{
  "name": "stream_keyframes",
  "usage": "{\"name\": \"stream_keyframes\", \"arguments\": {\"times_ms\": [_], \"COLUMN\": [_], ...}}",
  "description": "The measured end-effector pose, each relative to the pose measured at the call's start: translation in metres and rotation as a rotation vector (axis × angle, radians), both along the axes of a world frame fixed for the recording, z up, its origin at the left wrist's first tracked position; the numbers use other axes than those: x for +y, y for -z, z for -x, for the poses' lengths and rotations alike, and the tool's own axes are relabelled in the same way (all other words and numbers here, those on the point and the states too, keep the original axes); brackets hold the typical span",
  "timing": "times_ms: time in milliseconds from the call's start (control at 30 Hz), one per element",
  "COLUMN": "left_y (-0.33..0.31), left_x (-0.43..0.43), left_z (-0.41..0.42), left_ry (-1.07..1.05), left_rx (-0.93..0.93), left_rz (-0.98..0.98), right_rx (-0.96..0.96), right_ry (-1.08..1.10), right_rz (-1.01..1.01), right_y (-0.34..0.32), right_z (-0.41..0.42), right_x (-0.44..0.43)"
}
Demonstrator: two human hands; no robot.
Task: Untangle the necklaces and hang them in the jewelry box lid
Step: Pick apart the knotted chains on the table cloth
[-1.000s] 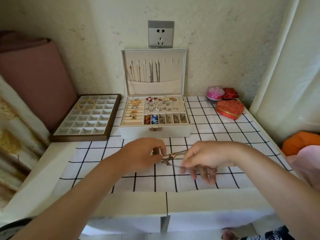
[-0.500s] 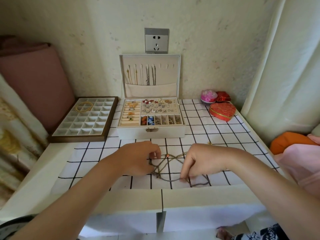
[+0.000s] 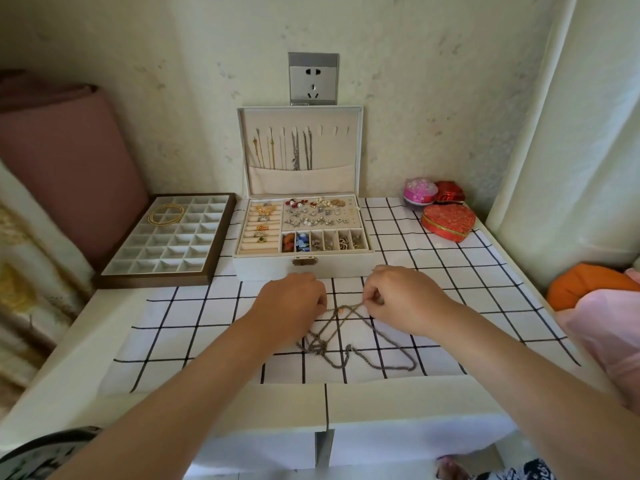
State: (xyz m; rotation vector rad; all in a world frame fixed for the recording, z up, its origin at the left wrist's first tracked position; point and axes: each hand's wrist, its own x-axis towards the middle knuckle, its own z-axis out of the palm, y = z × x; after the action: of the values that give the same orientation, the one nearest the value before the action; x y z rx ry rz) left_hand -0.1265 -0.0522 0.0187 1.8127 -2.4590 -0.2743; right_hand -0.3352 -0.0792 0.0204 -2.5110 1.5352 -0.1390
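A tangle of dull silver chain necklaces lies on the checked cloth in front of me, its loops trailing toward the table's front edge. My left hand and my right hand each pinch the top of the tangle, a short stretch of chain with a small orange bead taut between them. Behind them the white jewelry box stands open, its lid upright against the wall. Several gold and silver necklaces hang from the lid's left hooks; the hooks on the right are bare.
A brown-framed divider tray with a gold bangle sits left of the box. A red heart-shaped tin and small pink and red boxes stand at the back right. An orange and pink bundle lies off the table's right edge.
My hands have moved farther from me, toward the box, drawing the top of the tangle with them. The chains are now spread out in longer loops on the cloth.
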Motion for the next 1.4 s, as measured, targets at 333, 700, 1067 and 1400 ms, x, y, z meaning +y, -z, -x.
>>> {"name": "stream_keyframes", "arguments": {"times_ms": [333, 700, 1067, 1400], "left_y": [-0.002, -0.005, 0.005, 0.002], "left_x": [-0.004, -0.003, 0.004, 0.0], "left_z": [0.009, 0.0, 0.016, 0.005], "left_ry": [-0.192, -0.061, -0.023, -0.121], "left_rx": [0.61, 0.408, 0.188, 0.209], "left_rz": [-0.075, -0.039, 0.056, -0.05], "right_rx": [-0.122, 0.022, -0.182, -0.109], "right_ry": [0.217, 0.248, -0.058, -0.094], "right_rz": [0.044, 0.147, 0.035, 0.117], "right_y": [0.001, 0.003, 0.011, 0.009], "right_z": [-0.001, 0.017, -0.008, -0.014], "right_x": [-0.006, -0.011, 0.005, 0.005]}}
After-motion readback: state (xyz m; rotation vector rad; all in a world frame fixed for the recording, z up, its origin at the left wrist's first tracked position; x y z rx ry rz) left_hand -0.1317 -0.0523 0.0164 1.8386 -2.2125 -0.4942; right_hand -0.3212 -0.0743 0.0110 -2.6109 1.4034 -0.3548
